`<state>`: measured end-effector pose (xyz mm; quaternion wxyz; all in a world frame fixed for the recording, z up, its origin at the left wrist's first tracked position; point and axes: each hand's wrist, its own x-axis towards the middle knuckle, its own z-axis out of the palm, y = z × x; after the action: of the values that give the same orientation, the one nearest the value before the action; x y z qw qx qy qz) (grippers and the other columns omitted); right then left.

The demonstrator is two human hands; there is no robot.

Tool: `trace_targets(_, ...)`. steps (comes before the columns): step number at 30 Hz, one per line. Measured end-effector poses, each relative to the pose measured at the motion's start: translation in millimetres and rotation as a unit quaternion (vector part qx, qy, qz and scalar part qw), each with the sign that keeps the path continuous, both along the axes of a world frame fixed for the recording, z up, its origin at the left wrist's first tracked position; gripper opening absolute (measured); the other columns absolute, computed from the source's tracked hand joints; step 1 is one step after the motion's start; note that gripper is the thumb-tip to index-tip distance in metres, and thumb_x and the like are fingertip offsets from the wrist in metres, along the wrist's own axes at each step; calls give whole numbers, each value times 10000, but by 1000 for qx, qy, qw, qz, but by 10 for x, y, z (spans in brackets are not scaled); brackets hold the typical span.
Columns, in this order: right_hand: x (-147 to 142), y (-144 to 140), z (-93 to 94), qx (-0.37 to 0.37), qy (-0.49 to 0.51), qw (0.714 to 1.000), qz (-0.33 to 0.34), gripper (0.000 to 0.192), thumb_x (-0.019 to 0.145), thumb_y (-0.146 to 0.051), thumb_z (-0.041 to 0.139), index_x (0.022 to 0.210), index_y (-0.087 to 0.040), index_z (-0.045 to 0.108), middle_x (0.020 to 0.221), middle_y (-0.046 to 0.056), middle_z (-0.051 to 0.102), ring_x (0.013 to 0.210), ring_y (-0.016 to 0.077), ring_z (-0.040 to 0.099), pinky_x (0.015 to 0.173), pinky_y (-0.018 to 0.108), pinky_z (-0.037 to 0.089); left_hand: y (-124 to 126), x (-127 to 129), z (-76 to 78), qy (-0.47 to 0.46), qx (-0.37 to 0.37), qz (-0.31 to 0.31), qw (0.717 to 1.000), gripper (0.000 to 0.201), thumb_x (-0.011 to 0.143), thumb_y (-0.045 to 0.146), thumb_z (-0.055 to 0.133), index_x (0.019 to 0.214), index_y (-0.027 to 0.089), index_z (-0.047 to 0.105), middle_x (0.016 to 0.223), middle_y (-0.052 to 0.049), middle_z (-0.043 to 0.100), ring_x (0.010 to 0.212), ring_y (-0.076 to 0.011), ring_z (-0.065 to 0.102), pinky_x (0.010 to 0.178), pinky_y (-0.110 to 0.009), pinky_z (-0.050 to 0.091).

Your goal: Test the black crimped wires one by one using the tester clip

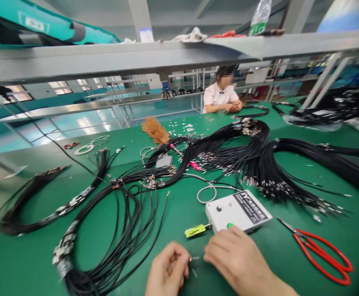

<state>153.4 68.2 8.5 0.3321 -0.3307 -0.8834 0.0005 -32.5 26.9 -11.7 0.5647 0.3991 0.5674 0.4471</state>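
Matt green mat, glossy black cables everywhere

Tester box (238,211) looks like smooth white plastic; scissors (318,250) have shiny red plastic handles and metal blades; table mat (290,255) is matt; cable bundles (259,164) are glossy with bare metal tips.

Single head cam, looks forward and down across the green table (179,213). Hands close at bottom centre, shelf along the top, co-worker far, upper centre.

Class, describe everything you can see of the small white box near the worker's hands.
The white box is a flat, rectangular case, plastic by its look, lying on the green table. Its top bears a black knob, a green button and a black label with white print. A yellow-green connector juts from its near left side; a grey cable loops behind it. The right hand lies against its near edge.
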Motion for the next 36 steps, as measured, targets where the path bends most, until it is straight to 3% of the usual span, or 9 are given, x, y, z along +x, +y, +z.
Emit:
trace_targets(3,-12,159,69,-14,-51,998,-25,78,926,-169,585,909,-217,645,884,-14,698,813,166,579,721,307,310,123,-79,71,8,4,18,1000,544,658,676,714,670,160,541,516,52,495,422,-49,290,429,-178,177)
trace_targets(9,-128,340,10,-5,-154,988,-10,201,848,-86,647,705,-205,569,702,-27,642,704,173,542,696,326,301,255,-129,86,11,4,38,999,506,640,630,726,655,165,529,494,51,502,397,-44,286,404,-175,171)
trace_targets(14,-188,407,29,-9,-180,983,-26,178,765,-112,743,870,-188,621,920,14,702,872,205,591,739,343,316,283,-119,54,13,3,41,999,442,675,568,709,658,165,527,490,49,510,397,-44,294,403,-176,181)
trace_targets(22,-262,482,-5,-9,-228,973,-29,177,758,-105,749,665,-198,630,672,-11,652,704,187,579,723,346,315,332,-103,24,40,19,49,998,339,732,476,662,680,168,530,516,48,513,426,-62,353,425,-185,238)
trace_targets(36,-268,470,20,-18,-229,973,-34,146,752,-114,748,690,-192,641,695,6,664,724,195,590,738,355,321,370,-33,-51,131,52,34,989,210,803,358,573,684,189,541,542,33,525,488,-118,445,477,-218,320)
